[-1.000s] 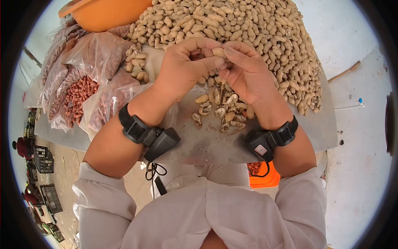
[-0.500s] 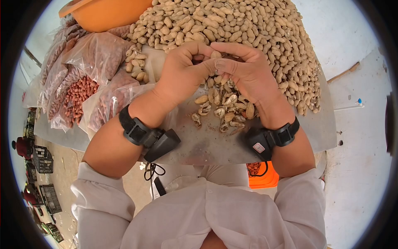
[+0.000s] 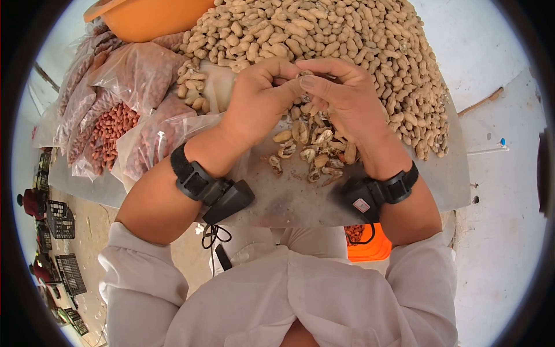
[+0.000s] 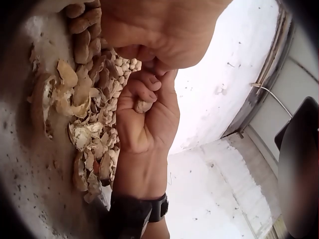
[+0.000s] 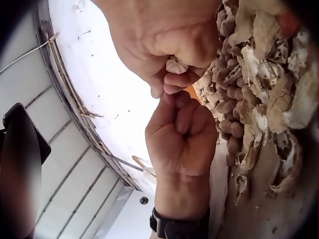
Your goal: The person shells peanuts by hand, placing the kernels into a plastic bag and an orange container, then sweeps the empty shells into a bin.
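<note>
Thumbs and forefingers of my left hand (image 3: 258,95) and right hand (image 3: 355,101) meet in front of the peanut heap (image 3: 347,34), pinching a peanut (image 3: 303,74) between them. Most of that peanut is hidden by the fingertips. In the right wrist view, another pale peanut piece (image 5: 176,64) sits within the curled fingers of my right hand; the left wrist view shows it too. Curled fingers close the left palm (image 5: 182,144), and what lies inside is hidden. Below both hands, broken peanut shells (image 3: 321,139) lie scattered on the metal tabletop (image 3: 272,202).
Clear plastic bags (image 3: 139,75) of red peanut kernels (image 3: 113,130) stand at the left, beneath an orange basin (image 3: 153,20). An orange container (image 3: 376,248) with kernels is below the table's front edge. Black crates (image 3: 60,220) stand on the floor at far left.
The right hand has turned inward and its thumb has come over the peanut at the fingertips. That peanut showed plainly a second ago and is now mostly covered. The left hand has barely moved.
</note>
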Demonstrator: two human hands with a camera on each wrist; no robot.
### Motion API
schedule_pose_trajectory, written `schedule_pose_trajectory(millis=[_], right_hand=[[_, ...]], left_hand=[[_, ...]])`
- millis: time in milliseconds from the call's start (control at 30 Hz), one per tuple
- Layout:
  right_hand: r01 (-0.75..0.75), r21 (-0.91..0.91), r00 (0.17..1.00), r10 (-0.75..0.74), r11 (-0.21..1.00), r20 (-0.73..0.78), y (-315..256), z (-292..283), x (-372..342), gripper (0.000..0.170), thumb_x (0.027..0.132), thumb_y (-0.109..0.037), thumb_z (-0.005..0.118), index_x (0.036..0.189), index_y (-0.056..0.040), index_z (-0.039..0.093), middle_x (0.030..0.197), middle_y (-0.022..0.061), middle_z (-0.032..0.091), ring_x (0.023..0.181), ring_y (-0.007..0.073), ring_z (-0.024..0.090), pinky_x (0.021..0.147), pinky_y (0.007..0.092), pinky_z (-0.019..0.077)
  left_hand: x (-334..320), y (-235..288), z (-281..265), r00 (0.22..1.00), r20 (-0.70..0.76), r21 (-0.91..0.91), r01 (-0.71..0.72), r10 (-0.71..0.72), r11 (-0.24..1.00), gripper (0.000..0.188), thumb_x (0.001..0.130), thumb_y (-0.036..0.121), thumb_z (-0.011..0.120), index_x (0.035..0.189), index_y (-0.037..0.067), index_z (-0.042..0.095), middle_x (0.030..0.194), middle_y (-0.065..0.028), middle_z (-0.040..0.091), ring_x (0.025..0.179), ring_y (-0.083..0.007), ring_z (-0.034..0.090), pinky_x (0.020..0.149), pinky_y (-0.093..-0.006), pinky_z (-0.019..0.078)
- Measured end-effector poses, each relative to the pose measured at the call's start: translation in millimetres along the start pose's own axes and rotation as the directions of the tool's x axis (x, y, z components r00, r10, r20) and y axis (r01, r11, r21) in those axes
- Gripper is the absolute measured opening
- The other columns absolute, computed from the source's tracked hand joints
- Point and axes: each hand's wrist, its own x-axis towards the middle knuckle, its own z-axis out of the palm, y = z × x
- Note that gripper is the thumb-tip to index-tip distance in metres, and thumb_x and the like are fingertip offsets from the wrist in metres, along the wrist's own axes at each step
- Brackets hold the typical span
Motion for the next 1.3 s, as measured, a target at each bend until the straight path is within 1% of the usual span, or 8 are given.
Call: schedule_pose_trajectory(millis=[200, 367, 633, 767, 1000, 1200, 1267, 1300], right_hand=[[0.116, 0.128, 0.991, -0.123, 0.985, 0.051, -0.8, -1.0, 1.7, 0.014, 0.077, -0.004, 0.068, 0.09, -0.001, 0.063, 0.078, 0.0016, 0.06, 0.062, 0.0058, 0.05, 0.054, 0.0191, 0.0401], [0.181, 0.239, 0.983, -0.166, 0.954, -0.081, 2.6, 1.2, 1.4, 0.008, 0.076, 0.001, 0.064, 0.082, -0.0017, 0.06, 0.079, 0.0012, 0.06, 0.062, 0.0056, 0.05, 0.054, 0.019, 0.0399], [0.204, -0.242, 0.975, -0.22, 0.948, -0.04, -1.0, 3.2, 0.2, 0.02, 0.077, -0.001, 0.062, 0.097, -0.001, 0.064, 0.078, -0.001, 0.059, 0.063, 0.0049, 0.051, 0.056, 0.0192, 0.043], [0.337, -0.584, 0.919, -0.394, 0.738, 0.033, -3.2, 3.8, -1.2, 0.022, 0.073, 0.0, 0.062, 0.095, -0.0032, 0.066, 0.077, 0.0002, 0.057, 0.063, 0.0068, 0.052, 0.055, 0.0203, 0.0435], [0.45, -0.707, 0.865, -0.463, 0.545, 0.194, -5.6, 5.4, -0.7, 0.021, 0.069, 0.0, 0.062, 0.089, -0.0034, 0.066, 0.078, 0.0045, 0.057, 0.062, 0.0111, 0.053, 0.055, 0.022, 0.0438], [0.364, -0.685, 0.909, -0.402, 0.632, 0.112, -1.1, 1.0, -0.1, 0.019, 0.068, 0.0, 0.06, 0.086, -0.0028, 0.066, 0.078, 0.005, 0.059, 0.064, 0.0147, 0.055, 0.057, 0.0253, 0.0451], [0.394, -0.696, 0.894, -0.426, 0.6, 0.138, 1.1, -4.0, 3.2, 0.019, 0.068, -0.001, 0.06, 0.086, -0.0028, 0.066, 0.079, 0.0061, 0.061, 0.065, 0.017, 0.056, 0.059, 0.0272, 0.0455], [0.327, -0.692, 0.936, -0.323, 0.644, 0.141, -2.0, -4.6, 2.0, 0.019, 0.068, -0.002, 0.059, 0.085, -0.0027, 0.066, 0.079, 0.0069, 0.062, 0.065, 0.0183, 0.057, 0.06, 0.0282, 0.0456]], left_hand=[[0.8, 6.3, 0.0, 0.977, 0.158, -0.54, 0.206, -0.142, 0.816, 0.011, 0.088, 0.01, 0.057, 0.093, 0.001, 0.06, 0.073, -0.0001, 0.055, 0.054, -0.0049, 0.04, 0.046, -0.0178, 0.0312], [2.5, 10.2, 1.3, 0.964, 0.182, -0.603, 0.265, -0.193, 0.753, 0.019, 0.091, 0.013, 0.052, 0.104, 0.0, 0.059, 0.076, -0.0001, 0.054, 0.053, -0.0054, 0.037, 0.046, -0.0179, 0.0307], [2.6, 8.4, 0.2, 0.96, 0.184, -0.578, 0.279, -0.211, 0.767, 0.017, 0.094, 0.013, 0.045, 0.101, 0.0, 0.055, 0.074, 0.0013, 0.048, 0.052, -0.0052, 0.032, 0.047, -0.0186, 0.0287], [2.9, 8.1, -1.1, 0.934, 0.193, -0.617, 0.353, -0.3, 0.703, 0.014, 0.092, 0.01, 0.045, 0.089, 0.0, 0.054, 0.068, 0.0007, 0.043, 0.051, -0.0066, 0.033, 0.045, -0.0199, 0.0277], [5.1, 3.3, -4.1, 0.845, 0.225, -0.699, 0.486, -0.485, 0.524, 0.016, 0.088, 0.012, 0.045, 0.077, 0.002, 0.05, 0.063, 0.0, 0.039, 0.048, -0.007, 0.032, 0.043, -0.02, 0.0263], [5.1, 2.5, -6.4, 0.875, 0.146, -0.477, 0.471, -0.461, 0.743, 0.014, 0.084, 0.008, 0.043, 0.083, -0.001, 0.054, 0.066, -0.0005, 0.043, 0.048, -0.0067, 0.03, 0.043, -0.0198, 0.0258], [4.9, 10.3, -4.8, 0.907, -0.004, -0.44, 0.377, -0.421, 0.815, 0.019, 0.083, 0.007, 0.042, 0.093, -0.003, 0.055, 0.066, -0.0002, 0.044, 0.048, -0.0062, 0.03, 0.043, -0.0199, 0.0255], [4.7, 12.6, -4.4, 0.916, -0.077, -0.413, 0.33, -0.394, 0.849, 0.023, 0.082, 0.006, 0.042, 0.097, -0.003, 0.056, 0.066, 0.0, 0.044, 0.048, -0.006, 0.03, 0.043, -0.0199, 0.0254]])
